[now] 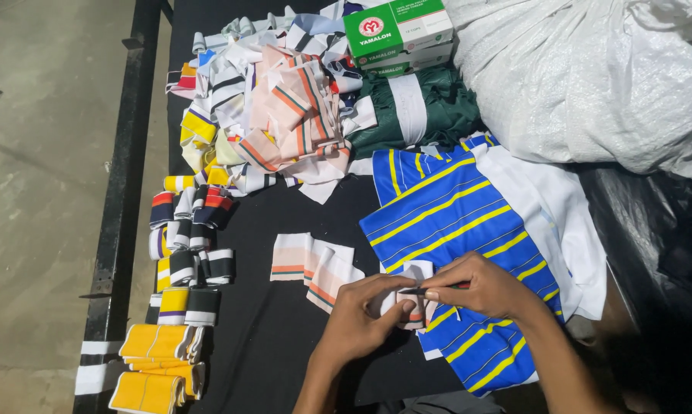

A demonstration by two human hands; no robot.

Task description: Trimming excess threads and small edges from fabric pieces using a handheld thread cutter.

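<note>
Head view looks down on a black surface (285, 337) whose left edge runs along a dark metal rail (120, 192), with bare concrete floor (39, 192) beyond it. Open black cloth lies just left of the hands and below them; the middle strip between the piles is also free. Nearest, the left hand (357, 322) pinches a small white fabric strip (411, 295) with thin coloured stripes, fingers closed on its lower edge. The right hand (480, 287) meets it from the other side, fingers closed narrowly on a thin dark tool (438, 289) whose kind I cannot tell, its tip touching the strip. Both hands rest over a blue cloth with yellow stripes (453, 222), which lies on white fabric (560, 222). Just left lie two loose peach-and-white strips (311, 264). Along the left edge sit folded yellow bands (154, 368) and rolled striped bands (189, 230). Farther back is a heap of mixed strips (277, 115), a dark green bundle (415, 111), green-and-white boxes (400, 31) and a big white sack (591, 77).
</note>
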